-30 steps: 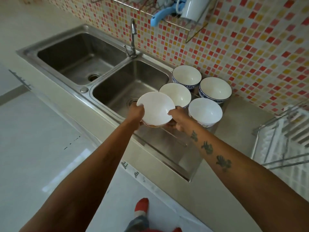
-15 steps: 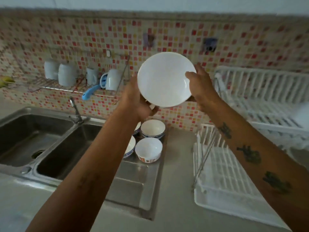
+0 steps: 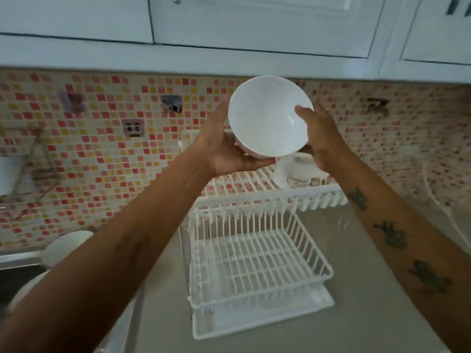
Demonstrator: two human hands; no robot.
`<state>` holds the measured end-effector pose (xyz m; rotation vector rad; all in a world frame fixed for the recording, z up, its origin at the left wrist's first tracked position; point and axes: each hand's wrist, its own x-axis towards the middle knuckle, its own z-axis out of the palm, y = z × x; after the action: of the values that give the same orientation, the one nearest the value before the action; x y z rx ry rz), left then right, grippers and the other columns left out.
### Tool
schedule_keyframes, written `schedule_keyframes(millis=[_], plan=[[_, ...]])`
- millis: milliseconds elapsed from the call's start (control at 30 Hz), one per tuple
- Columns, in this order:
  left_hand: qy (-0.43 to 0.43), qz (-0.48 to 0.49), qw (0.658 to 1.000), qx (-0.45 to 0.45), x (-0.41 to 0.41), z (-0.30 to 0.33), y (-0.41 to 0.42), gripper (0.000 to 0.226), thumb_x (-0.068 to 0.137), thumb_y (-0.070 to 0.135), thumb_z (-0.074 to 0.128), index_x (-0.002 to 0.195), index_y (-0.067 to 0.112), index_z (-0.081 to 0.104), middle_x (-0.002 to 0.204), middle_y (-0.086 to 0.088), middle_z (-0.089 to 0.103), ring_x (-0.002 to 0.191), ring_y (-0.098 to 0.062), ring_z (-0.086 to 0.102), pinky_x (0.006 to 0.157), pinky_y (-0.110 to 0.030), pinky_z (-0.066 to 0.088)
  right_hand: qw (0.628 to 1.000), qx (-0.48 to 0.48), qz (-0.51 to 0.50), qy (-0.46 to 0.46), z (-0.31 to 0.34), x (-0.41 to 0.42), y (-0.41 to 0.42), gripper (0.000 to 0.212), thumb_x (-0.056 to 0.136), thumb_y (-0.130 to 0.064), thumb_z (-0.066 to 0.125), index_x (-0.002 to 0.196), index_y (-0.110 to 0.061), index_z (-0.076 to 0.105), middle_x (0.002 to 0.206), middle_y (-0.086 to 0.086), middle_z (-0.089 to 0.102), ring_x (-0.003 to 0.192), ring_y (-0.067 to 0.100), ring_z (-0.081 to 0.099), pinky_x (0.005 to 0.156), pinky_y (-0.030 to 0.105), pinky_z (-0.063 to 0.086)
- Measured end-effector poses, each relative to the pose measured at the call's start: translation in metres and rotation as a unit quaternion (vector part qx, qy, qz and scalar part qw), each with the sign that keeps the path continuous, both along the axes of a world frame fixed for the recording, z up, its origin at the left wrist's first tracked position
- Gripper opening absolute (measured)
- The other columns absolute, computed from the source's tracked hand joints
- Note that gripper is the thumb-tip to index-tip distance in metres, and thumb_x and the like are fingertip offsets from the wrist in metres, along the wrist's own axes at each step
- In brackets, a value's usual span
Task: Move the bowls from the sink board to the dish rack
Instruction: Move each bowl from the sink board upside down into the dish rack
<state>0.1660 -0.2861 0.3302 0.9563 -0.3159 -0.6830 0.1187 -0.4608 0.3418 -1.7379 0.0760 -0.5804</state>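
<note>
I hold a white bowl [image 3: 267,121] in both hands, tilted with its inside facing me, above the upper tier of the white two-tier dish rack [image 3: 254,250]. My left hand [image 3: 224,149] cups it from below and from the left. My right hand [image 3: 318,133] grips its right rim, thumb inside. An upturned patterned bowl [image 3: 298,174] sits on the rack's upper tier, just under my right hand. At the far left, partly hidden by my left forearm, blurred white bowls [image 3: 63,247] stand on the sink board.
The rack stands on a grey counter [image 3: 369,314] against a red-and-yellow mosaic wall [image 3: 102,149]. White cabinets [image 3: 254,26] hang overhead. A wire wall shelf [image 3: 33,159] shows blurred at the left. The rack's lower tier [image 3: 254,261] holds nothing.
Both hands lifted the bowl off the sink board and carried it right and upward to above the dish rack. My view swung right, away from the sink.
</note>
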Motion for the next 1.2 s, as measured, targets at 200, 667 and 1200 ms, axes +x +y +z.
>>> schedule_keyframes(millis=[200,667,1200], plan=[[-0.266,0.155,0.93,0.201,0.004,0.007,-0.057,0.054,0.087,0.045,0.062,0.128,0.014,0.047,0.114,-0.008,0.06,0.099,-0.028,0.065,0.076,-0.046,0.061,1.0,0.018,0.02,0.006,0.004,-0.001,-0.067,0.065,0.094,-0.063,0.016,0.107,-0.021,0.065,0.099,0.002,0.064,0.095,0.021,0.058,0.087,0.041,0.045],[-0.638,0.237,0.617,0.395,0.04,-0.037,-0.141,0.081,0.055,0.043,0.089,0.118,0.012,0.049,0.127,-0.007,0.046,0.114,-0.027,0.039,0.093,-0.035,0.04,0.996,-0.042,-0.057,0.06,-0.039,0.049,-0.103,0.064,0.072,-0.054,0.062,0.124,-0.017,0.051,0.127,0.006,0.058,0.106,0.023,0.061,0.081,0.035,0.05],[-0.652,0.169,0.565,0.477,0.051,-0.068,-0.147,0.084,0.052,0.042,0.09,0.114,0.006,0.046,0.12,-0.011,0.045,0.099,-0.02,0.027,0.089,-0.036,0.039,0.982,-0.08,-0.042,0.168,-0.061,0.078,-0.113,0.016,0.079,-0.016,0.056,0.094,-0.013,0.061,0.097,0.012,0.061,0.089,0.032,0.06,0.067,0.033,0.046]])
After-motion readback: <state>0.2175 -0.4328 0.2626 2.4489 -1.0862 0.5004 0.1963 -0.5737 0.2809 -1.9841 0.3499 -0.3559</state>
